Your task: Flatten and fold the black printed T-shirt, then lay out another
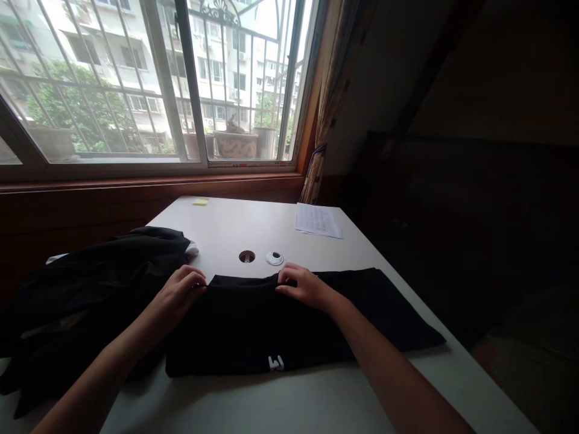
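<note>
From here I see a black garment (235, 328) folded into a long, flat strip across the lower middle of the frame, its right end edge slanting down rightward. A small white mark (275, 363) shows near the bottom edge.

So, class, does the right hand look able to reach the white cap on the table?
Probably yes: the cap lies beyond the right hand with nothing between them, though it may first need to release the folded black cloth.
</note>
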